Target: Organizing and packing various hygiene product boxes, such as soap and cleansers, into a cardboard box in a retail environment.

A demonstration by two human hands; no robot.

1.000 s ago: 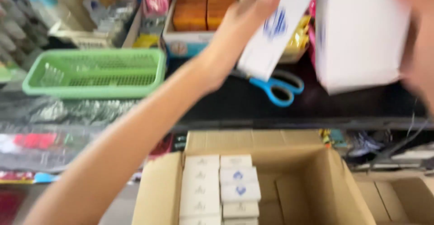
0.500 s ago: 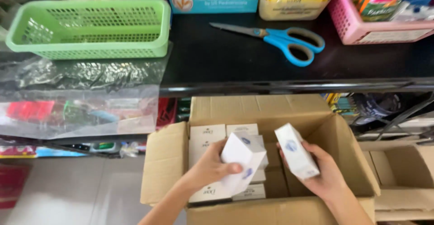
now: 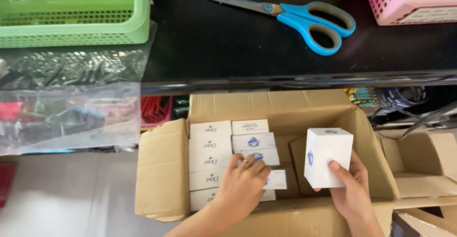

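An open cardboard box (image 3: 162, 170) stands on the floor below a black counter. Inside it lie rows of small white cartons (image 3: 210, 151) stacked on the left side. My left hand (image 3: 243, 184) reaches down into the box and rests on the white cartons near the middle, fingers curled over one. My right hand (image 3: 350, 189) holds a white carton (image 3: 326, 163) upright over the empty right half of the box, thumb on its front face.
On the black counter (image 3: 228, 41) lie blue-handled scissors (image 3: 304, 20), a green plastic basket (image 3: 71, 13) at the left and a pink basket (image 3: 409, 1) at the right. Clear plastic bags (image 3: 66, 113) hang left of the box. Another open cardboard box (image 3: 428, 170) sits to the right.
The view has dropped from the counter to the box. Both hands came down with white cartons; the left hand now presses onto the stacked cartons, the right holds its carton upright.
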